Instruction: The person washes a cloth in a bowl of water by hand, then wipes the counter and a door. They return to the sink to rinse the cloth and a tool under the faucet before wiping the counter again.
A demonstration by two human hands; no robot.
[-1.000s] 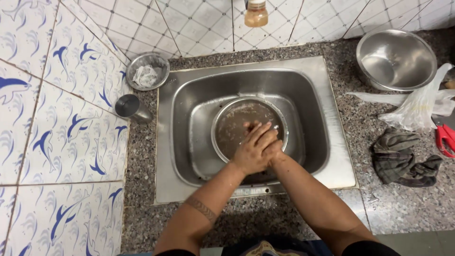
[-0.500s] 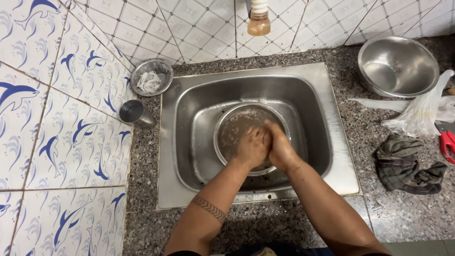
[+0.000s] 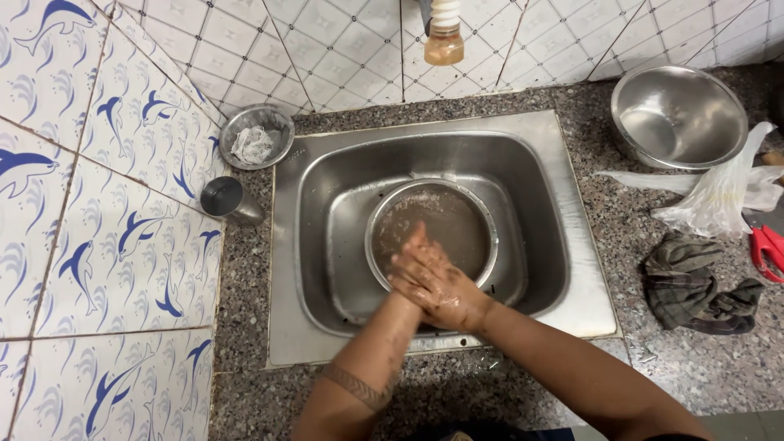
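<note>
A round steel bowl of murky brown water sits in the middle of the steel sink. Both my hands are wet and pressed together over the bowl's near rim. My right hand lies wrapped on top of my left hand, whose fingers point out toward the water. Whether anything is squeezed between the palms is hidden. My left forearm has a dark band around it.
A small steel bowl holding a crumpled white thing and a steel cup stand left of the sink. At the right are a large steel bowl, a clear plastic bag, a dark cloth and red scissors. A tap nozzle hangs above.
My hands were apart, side by side in the bowl half a second ago. Now they have drawn toward me and the right hand covers the left at the near rim.
</note>
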